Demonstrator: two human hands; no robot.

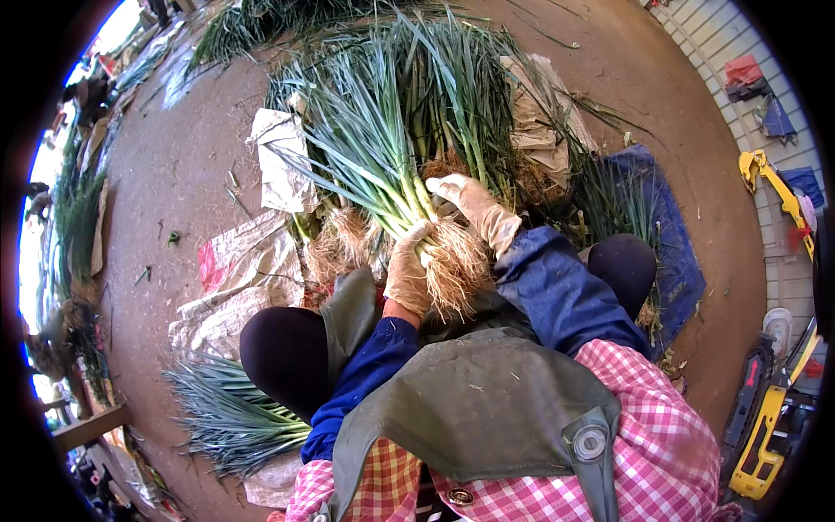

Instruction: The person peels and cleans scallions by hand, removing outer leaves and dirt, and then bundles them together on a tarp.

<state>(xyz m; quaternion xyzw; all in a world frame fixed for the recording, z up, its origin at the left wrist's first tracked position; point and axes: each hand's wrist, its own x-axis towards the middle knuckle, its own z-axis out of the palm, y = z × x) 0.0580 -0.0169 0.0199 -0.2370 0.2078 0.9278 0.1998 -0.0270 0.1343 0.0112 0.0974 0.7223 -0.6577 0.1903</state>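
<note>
A bunch of green onions [400,187] with long green leaves and pale, shaggy roots is held up in front of my knees. My left hand [407,271], in a tan glove, is closed around the lower white stalks from the left. On the right side my gloved right hand [474,207] curls against the stalks just above the roots [457,265], its thumb side partly hidden. The leaves fan out toward the upper left. Behind the bunch lies a large heap of green onions [474,96], some with roots toward me.
Pale woven sacks [287,161] lie under and beside the heap. More green onions [230,413] rest at my lower left, others on a blue sheet [665,252] at right. A yellow toy-like excavator [761,444] stands on the far right by a tiled strip.
</note>
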